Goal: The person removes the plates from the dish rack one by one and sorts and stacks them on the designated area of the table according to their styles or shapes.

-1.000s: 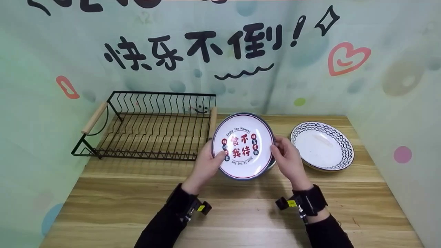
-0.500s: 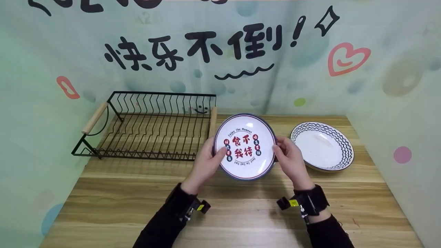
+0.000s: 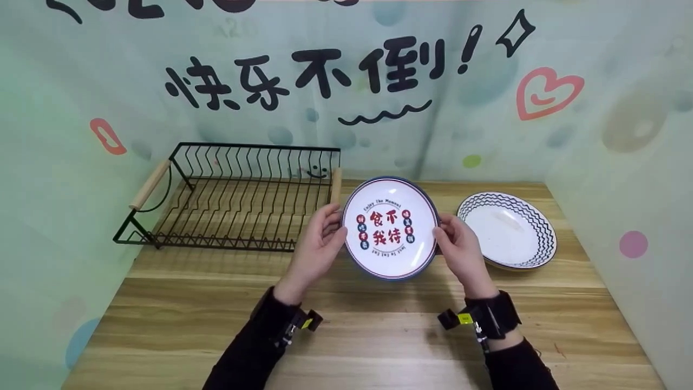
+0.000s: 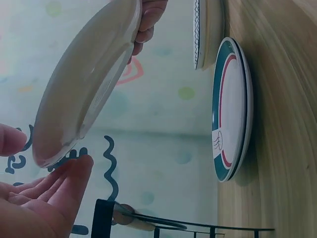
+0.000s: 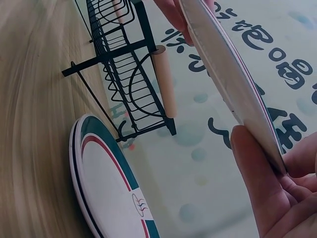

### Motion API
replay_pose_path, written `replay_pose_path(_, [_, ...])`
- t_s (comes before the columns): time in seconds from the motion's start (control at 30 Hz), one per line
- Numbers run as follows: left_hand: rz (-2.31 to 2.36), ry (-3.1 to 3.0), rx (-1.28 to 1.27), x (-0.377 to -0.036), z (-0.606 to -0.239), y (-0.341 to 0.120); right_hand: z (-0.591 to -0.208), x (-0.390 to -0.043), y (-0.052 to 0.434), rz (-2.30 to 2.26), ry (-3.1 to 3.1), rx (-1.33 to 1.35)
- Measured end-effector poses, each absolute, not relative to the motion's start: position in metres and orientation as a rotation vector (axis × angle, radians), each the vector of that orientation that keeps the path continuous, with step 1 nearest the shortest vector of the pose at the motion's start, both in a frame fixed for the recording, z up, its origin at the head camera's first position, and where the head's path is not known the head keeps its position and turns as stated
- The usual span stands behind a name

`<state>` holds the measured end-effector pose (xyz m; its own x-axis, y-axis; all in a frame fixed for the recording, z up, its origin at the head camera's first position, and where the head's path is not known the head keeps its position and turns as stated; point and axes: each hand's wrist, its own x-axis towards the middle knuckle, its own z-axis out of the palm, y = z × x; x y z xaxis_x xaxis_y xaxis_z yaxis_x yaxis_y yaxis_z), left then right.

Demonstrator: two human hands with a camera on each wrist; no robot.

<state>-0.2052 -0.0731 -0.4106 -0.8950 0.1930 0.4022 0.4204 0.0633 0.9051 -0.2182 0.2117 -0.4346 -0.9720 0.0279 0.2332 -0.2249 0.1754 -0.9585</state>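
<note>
A round white plate (image 3: 391, 254) with a blue rim and red lettering is held up off the table, its printed face toward the head camera. My right hand (image 3: 460, 246) pinches its right edge between thumb and fingers, as the right wrist view also shows. At the opposite edge is my left hand (image 3: 316, 244), thumb and fingers spread around the rim; the left wrist view shows gaps between them and the plate (image 4: 81, 84). Below lie stacked plates (image 4: 230, 114) with a green and red border, hidden from the head view by the held plate.
A black wire dish rack (image 3: 243, 208) with wooden handles stands at the back left. To the right sits a deep white dish (image 3: 506, 230) with a black wavy border. Patterned cloth walls (image 3: 379, 146) close off the wooden table's back and sides.
The plate has shifted slightly right. My left hand has loosened from its left edge, the thumb sliding off the face; my right hand keeps its grip and moves a little right.
</note>
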Motion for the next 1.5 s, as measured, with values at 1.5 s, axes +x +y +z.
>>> replay_pose_path(1.5, [-1.46, -2.407, -0.556, -0.177, -0.413, -0.106, -0.453, -0.231, 0.234, 1.678, -2.39, 0.012])
